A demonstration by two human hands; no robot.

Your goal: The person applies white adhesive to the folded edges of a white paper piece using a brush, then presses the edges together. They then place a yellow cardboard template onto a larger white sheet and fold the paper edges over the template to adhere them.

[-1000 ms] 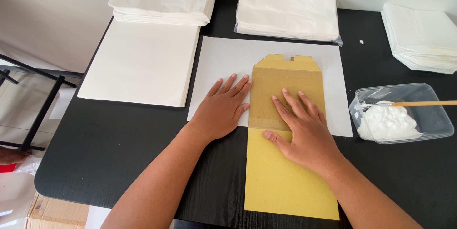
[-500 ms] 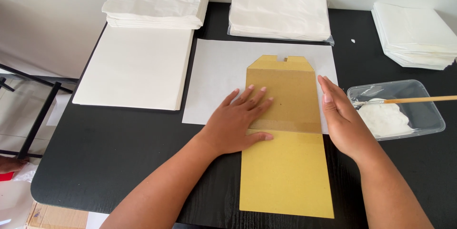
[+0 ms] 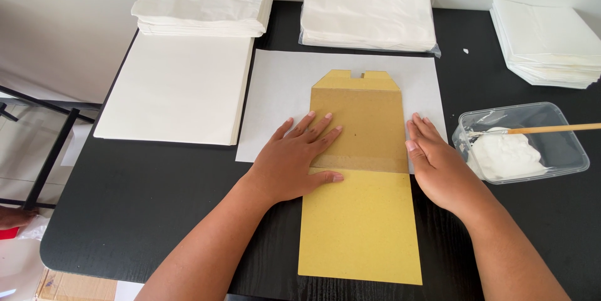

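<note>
**Thin kraft sheet pressed flat, both hands spread on it**

The brown folded paper piece (image 3: 360, 169) lies at the centre of the frame, its upper part over a white sheet (image 3: 278, 97) and its lower part on the black counter (image 3: 150, 201); the left hand (image 3: 294, 160) rests open and flat on its left half, fingers splayed across the fold line; the right hand (image 3: 435, 163) lies open along its right edge, palm down, gripping nothing. The piece looks light, thin and fairly stiff, likely to crease rather than drape, and it may slide on the smooth white sheet; a flat palm holds it best, and an edge or the notched top flap offers a pinch point. At right centre a clear tub (image 3: 551, 151) holds white paste, possibly glue, with a stick (image 3: 551, 129) across it; white paper stacks (image 3: 203, 4) line the top of the frame.
</note>
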